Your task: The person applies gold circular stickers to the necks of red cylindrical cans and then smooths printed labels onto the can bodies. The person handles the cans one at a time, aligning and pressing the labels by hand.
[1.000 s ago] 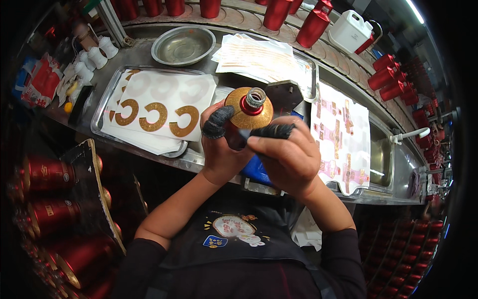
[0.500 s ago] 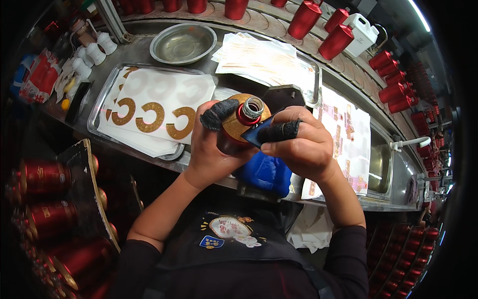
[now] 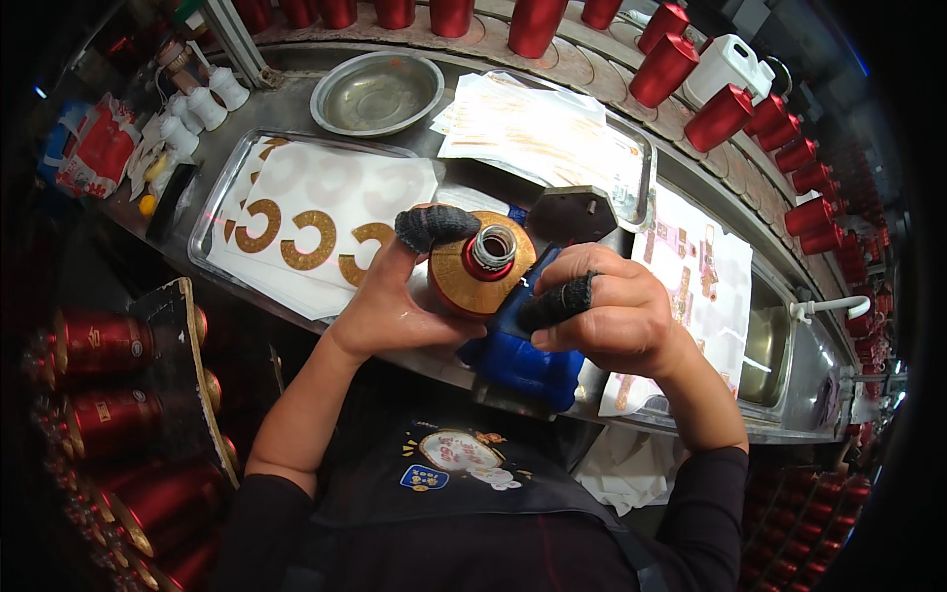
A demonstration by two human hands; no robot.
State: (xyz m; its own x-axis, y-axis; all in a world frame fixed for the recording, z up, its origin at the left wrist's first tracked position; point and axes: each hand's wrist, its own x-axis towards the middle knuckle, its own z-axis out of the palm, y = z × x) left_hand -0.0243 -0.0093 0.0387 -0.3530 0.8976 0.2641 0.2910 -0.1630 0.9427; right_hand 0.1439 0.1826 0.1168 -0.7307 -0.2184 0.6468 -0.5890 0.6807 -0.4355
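Observation:
My left hand (image 3: pixel 370 311) is wrapped round a red bottle (image 3: pixel 471 288), tilted so its open threaded neck points up toward me. A gold band covers the bottle's shoulder. Black cloth sleeves the left thumb. Close by on the right, my right hand (image 3: pixel 626 311) pinches a flat dark-blue scraper (image 3: pixel 535 276) beside the bottle's shoulder; its fingers hide most of it. Black cloth also covers one of the right digits. Below the bottle lies a blue wrapped pad (image 3: pixel 533 367). Left of it, gold C-shaped decals (image 3: pixel 314 240) lie on white paper in a metal tray (image 3: pixel 209 212).
A metal basin (image 3: pixel 377 94) stands behind the tray. White sheets (image 3: pixel 523 128) are stacked at the back; more decal sheets (image 3: pixel 725 316) lie right, beside a sink (image 3: pixel 767 345). Red bottles (image 3: pixel 666 69) line a curved conveyor. A rack of red bottles (image 3: pixel 109 340) stands lower left.
The bottle's gold shoulder now faces me more fully. My right hand and the scraper have drawn slightly away from the neck, to the lower right. The whole view has shifted a little.

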